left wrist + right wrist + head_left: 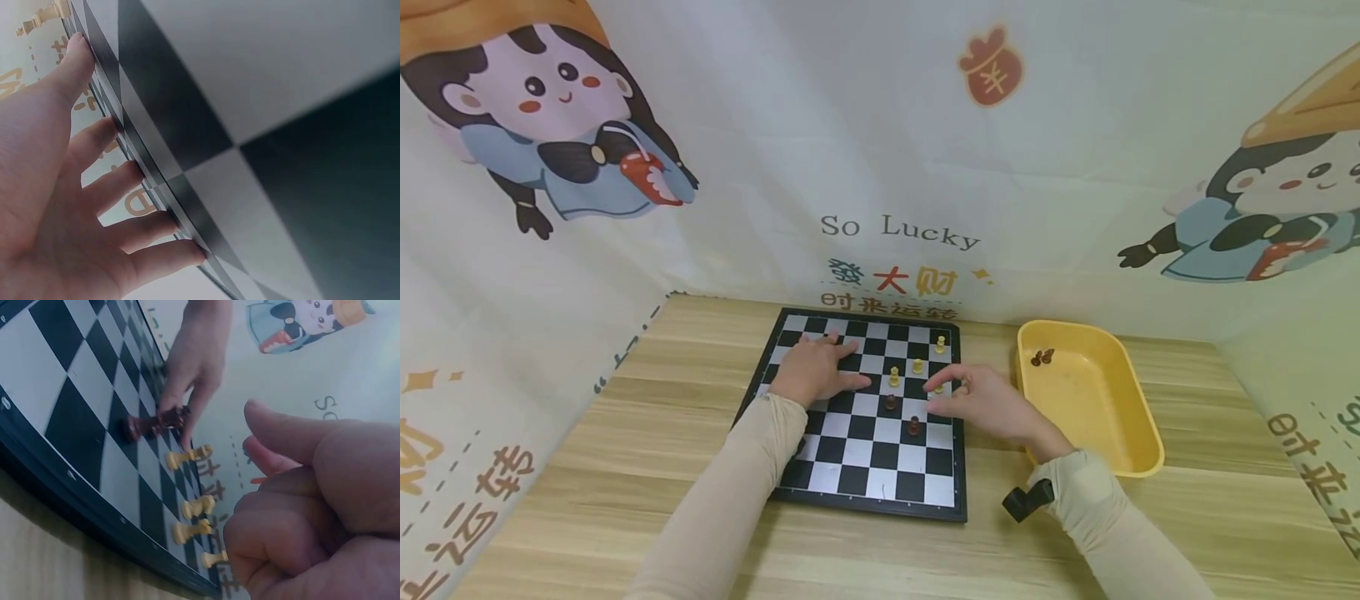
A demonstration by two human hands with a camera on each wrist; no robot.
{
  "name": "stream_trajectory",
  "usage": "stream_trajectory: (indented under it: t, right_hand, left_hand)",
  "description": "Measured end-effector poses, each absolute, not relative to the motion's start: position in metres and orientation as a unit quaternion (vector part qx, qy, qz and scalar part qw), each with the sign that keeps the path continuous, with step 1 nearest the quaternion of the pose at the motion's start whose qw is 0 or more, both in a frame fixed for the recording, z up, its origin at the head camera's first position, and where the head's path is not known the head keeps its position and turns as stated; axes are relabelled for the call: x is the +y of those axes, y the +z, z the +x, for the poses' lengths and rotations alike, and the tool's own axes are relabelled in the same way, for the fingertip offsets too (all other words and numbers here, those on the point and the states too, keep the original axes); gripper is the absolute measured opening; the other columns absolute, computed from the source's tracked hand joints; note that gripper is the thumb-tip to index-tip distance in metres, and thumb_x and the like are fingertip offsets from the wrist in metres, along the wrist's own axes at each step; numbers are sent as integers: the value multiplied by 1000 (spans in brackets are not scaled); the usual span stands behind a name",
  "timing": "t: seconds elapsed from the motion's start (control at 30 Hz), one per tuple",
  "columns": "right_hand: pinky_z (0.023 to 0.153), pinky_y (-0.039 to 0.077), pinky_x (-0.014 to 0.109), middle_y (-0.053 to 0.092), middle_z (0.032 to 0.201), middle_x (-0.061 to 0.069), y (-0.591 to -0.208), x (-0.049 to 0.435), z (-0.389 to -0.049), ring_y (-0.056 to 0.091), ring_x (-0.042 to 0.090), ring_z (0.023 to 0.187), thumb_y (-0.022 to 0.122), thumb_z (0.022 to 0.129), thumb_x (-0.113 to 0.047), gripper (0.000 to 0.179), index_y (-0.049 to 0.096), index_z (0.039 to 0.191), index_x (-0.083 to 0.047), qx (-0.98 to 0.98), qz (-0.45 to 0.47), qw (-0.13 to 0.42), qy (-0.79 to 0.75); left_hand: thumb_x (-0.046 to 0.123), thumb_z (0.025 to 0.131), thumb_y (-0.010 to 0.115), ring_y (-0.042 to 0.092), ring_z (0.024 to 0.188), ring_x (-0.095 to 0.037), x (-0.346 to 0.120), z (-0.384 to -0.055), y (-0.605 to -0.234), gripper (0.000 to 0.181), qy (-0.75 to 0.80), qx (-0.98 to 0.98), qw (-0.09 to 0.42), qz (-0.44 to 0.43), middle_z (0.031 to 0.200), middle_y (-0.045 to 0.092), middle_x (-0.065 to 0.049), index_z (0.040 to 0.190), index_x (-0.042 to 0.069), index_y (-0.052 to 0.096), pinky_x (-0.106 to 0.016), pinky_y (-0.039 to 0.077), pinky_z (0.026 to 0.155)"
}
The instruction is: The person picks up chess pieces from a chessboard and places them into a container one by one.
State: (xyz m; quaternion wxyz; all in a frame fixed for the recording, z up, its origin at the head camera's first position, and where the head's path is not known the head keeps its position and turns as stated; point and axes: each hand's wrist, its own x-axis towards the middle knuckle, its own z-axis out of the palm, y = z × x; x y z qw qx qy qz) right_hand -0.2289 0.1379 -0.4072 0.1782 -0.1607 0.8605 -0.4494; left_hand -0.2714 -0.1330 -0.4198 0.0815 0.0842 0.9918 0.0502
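Observation:
A black-and-white chessboard lies on the table. My left hand rests on its left half with fingers spread; in the left wrist view the fingertips meet the squares. My right hand hovers over the board's right edge, thumb and index finger apart, the other fingers curled in, nothing between them. A pale yellow chess piece stands beside its fingertips, partly hidden. Other yellow pieces stand between the hands, and one yellow piece is near the far right corner. Two dark red pieces stand nearer me.
To the right of the board is a yellow plastic tray with two dark red pieces lying in its far left corner. A printed cloth hangs behind and around the wooden table. A black strap is on the right wrist.

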Motion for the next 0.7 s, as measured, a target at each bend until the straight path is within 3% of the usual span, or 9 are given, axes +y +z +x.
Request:
stream_trajectory:
  t: [0.7]
  right_hand:
    - [42, 25, 21, 41, 52, -7, -438, 119, -218, 36, 9, 44, 81, 87, -21, 41, 65, 123, -9, 821, -132, 205, -517]
  left_hand:
    - [69, 90, 61, 34, 146, -56, -133, -274, -424, 80, 50, 992, 84, 76, 165, 35, -16, 157, 28, 42, -60, 37, 121]
